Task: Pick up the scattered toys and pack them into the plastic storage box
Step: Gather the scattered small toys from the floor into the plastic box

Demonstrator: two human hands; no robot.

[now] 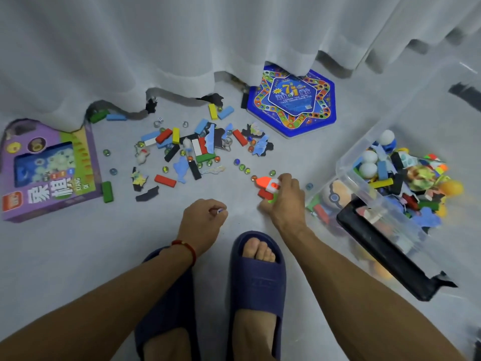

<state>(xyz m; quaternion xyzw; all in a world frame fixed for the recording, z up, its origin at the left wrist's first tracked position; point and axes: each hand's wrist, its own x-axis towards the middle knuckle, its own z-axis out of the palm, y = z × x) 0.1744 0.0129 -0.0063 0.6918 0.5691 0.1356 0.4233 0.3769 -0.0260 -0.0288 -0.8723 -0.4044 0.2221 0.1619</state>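
While I crouch over the floor (78, 256) in my blue slippers (256, 277), my right hand (283, 201) is wrapped around a bundle of toys: an orange and white toy (268, 184) sticks out past my fingers, with a red block (264, 194) under it. My left hand (205, 220) is curled tight, pinching some small bit (220, 210) between thumb and fingertip; what it is, I cannot tell. The two hands are apart, left one nearer my feet.

Ahead of me lies the scattered pile (187, 149) of coloured blocks, marbles and puzzle pieces, spread out below the white curtain (182, 48). A purple game box (49, 168) lies to the left, a blue hexagonal board game (291, 100) sits further back, partly under the curtain. The clear plastic storage box (348, 175) stands just right of my right hand, already heaped with toys, white balls (368, 161) among them, and a black handle (385, 248) on its near end.
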